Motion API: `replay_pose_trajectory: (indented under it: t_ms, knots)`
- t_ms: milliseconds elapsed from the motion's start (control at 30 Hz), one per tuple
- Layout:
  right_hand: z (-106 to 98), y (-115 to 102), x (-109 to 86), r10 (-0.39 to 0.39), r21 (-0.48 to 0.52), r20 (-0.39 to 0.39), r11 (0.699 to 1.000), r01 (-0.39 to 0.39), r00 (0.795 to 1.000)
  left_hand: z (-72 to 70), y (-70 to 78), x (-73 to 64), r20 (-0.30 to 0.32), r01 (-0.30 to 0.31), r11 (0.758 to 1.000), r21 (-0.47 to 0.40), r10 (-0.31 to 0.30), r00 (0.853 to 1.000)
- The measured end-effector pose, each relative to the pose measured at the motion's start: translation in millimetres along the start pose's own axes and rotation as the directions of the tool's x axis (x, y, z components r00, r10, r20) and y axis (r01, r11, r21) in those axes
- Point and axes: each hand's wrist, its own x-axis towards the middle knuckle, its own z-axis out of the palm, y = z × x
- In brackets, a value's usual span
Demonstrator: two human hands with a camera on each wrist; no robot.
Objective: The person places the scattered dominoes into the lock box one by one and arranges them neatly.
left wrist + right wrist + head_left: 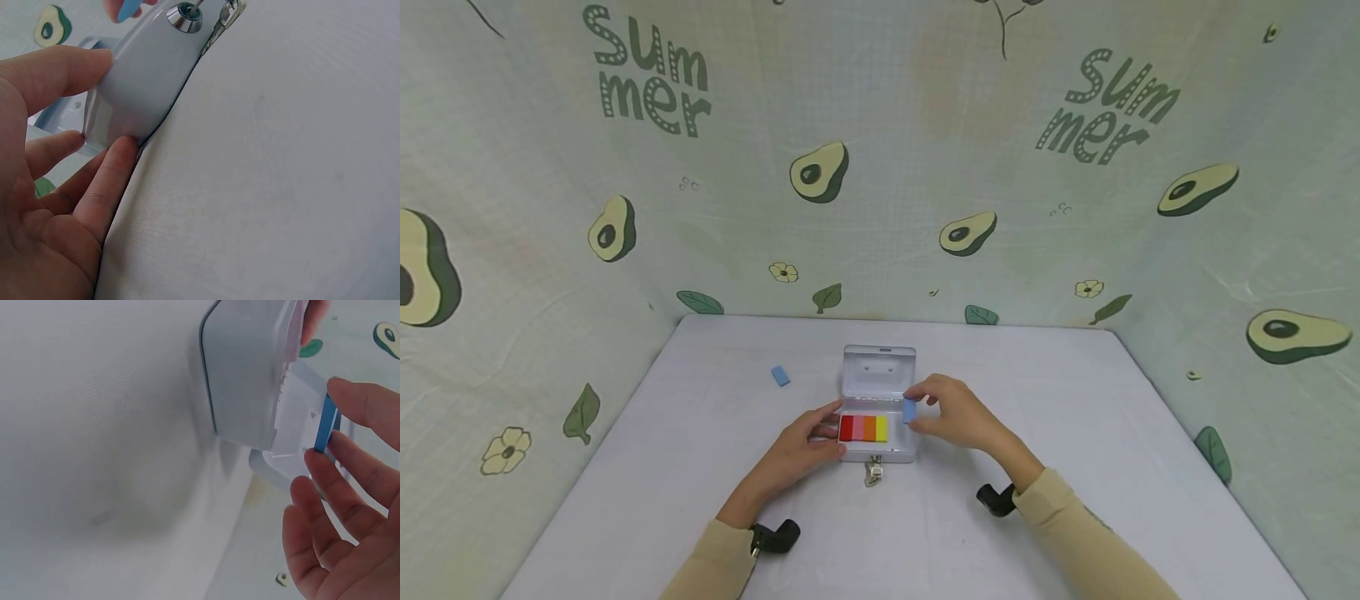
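Observation:
A white metal cash box (877,455) stands on the table with its lid (880,372) raised. Red, pink, orange and yellow tiles (863,428) lie side by side in it, towards the left. My right hand (957,412) pinches a flat blue tile (325,422) between thumb and fingertips, above the box's right rim. My left hand (805,442) rests against the left side of the box, thumb near the front corner and fingers fairly straight along the wall. In the left wrist view, its fingertips (123,150) touch the box wall.
Another blue tile (780,376) lies on the white tabletop (715,392), behind and left of the box. Keys (873,473) hang from the lock (185,17) at the box's front. Printed cloth (880,108) encloses the table at the back and sides.

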Motion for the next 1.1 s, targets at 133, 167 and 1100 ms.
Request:
replay_pose_trajectory:
  t_ms: [133, 167, 1100]
  knots:
    - [3, -2, 1.9, -0.009, -0.002, 0.002, 1.0, 0.009, 1.0, 0.0, -0.5, 0.4, 0.003, 0.004, 1.0, 0.003, -0.004, 1.0]
    - [4, -2, 2.5, -0.011, -0.003, 0.003, 1.0, 0.011, 1.0, 0.0, -0.6, 0.7, 0.003, 0.007, 1.0, 0.002, -0.007, 1.0]
    - [23, -6, 10.0, -0.017, -0.022, 0.035, 1.0, 0.018, 0.999, -0.6, 0.2, 0.9, 0.007, 0.0, 1.0, 0.0, 0.0, 1.0]
